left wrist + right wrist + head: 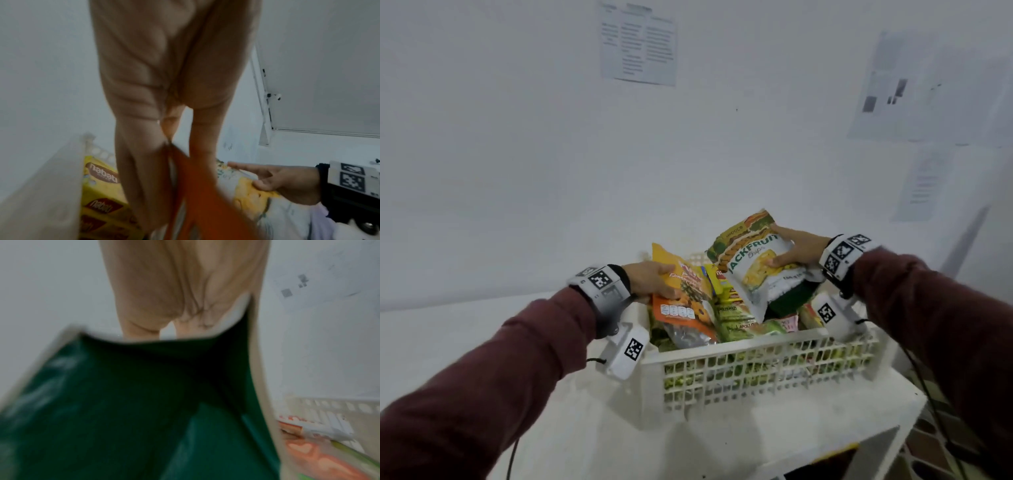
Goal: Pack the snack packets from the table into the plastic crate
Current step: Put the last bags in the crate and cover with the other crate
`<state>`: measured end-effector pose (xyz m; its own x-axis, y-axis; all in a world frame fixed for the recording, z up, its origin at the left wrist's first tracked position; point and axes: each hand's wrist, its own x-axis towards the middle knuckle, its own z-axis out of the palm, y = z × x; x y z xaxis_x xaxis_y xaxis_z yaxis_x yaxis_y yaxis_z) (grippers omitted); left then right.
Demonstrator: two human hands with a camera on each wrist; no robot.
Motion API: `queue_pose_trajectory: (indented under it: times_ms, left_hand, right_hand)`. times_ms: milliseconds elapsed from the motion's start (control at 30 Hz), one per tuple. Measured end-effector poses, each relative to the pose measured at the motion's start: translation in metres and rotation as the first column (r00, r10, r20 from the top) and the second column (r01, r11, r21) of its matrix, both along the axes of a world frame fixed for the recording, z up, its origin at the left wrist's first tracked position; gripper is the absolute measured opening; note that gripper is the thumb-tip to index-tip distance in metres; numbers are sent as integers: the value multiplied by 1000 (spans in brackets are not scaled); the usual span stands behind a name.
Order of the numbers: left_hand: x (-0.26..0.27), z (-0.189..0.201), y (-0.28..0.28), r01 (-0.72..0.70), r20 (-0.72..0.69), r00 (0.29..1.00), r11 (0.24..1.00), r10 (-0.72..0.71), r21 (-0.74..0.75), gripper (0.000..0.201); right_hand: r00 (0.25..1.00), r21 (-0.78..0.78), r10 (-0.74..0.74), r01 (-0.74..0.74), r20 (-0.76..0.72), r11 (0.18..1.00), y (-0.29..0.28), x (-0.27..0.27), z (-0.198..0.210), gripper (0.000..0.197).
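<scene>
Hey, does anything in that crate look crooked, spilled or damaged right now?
Nothing looks spilled or torn. The white crate is heaped above its rim, and the two packets in hand sit tilted: the orange pineapple packet in the left hand and the jackfruit chips packet in the right hand.

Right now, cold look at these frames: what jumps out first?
The white plastic crate on the table, heaped with snack packets. Above its right half the right hand grips a tilted Jackfruit chips bag; at the left end the left hand holds an orange pineapple packet standing in the pile. Yellow Nabati packets sit against the crate's wall in the left wrist view.
</scene>
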<state>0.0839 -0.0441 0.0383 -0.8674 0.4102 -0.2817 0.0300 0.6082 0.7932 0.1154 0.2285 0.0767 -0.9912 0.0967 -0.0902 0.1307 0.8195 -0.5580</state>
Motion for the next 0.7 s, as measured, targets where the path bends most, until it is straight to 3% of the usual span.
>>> queue_pose_trajectory:
  times_ms: [133, 300, 400, 433, 500, 600, 700]
  left_hand:
    - [0, -2, 4, 68, 53, 997, 957, -55, -282, 81]
    - [3, 5, 22, 179, 37, 976, 689, -215, -702, 81]
    - [3, 12, 36, 137, -22, 944, 451, -330, -882, 74]
    - [4, 15, 39, 101, -41, 933, 370, -359, -923, 72]
    - [-3, 18, 41, 76, -53, 904, 281, -425, -957, 71]
    - [-11, 23, 47, 172, 34, 882, 253, -470, -952, 77]
    - [-10, 24, 62, 244, 111, 863, 214, -492, -946, 85]
  right_hand:
    - [962, 245, 55, -123, 268, 962, -2, -18, -13, 76]
    - [852, 451, -54, -220, 521, 865, 5, -35, -28, 78]
    - [861, 627, -52, -326, 506, 707, 6, -45, -29, 79]
    - [870, 661, -18, -361, 492, 658, 8, -48, -29, 83]
    - [889, 650, 55, -374, 455, 661, 12, -58, -31, 94]
    - [873, 618, 168, -448, 458, 645, 9, -64, -32, 100]
    - [828, 618, 203, -531, 522, 579, 9, -66, -40, 102]
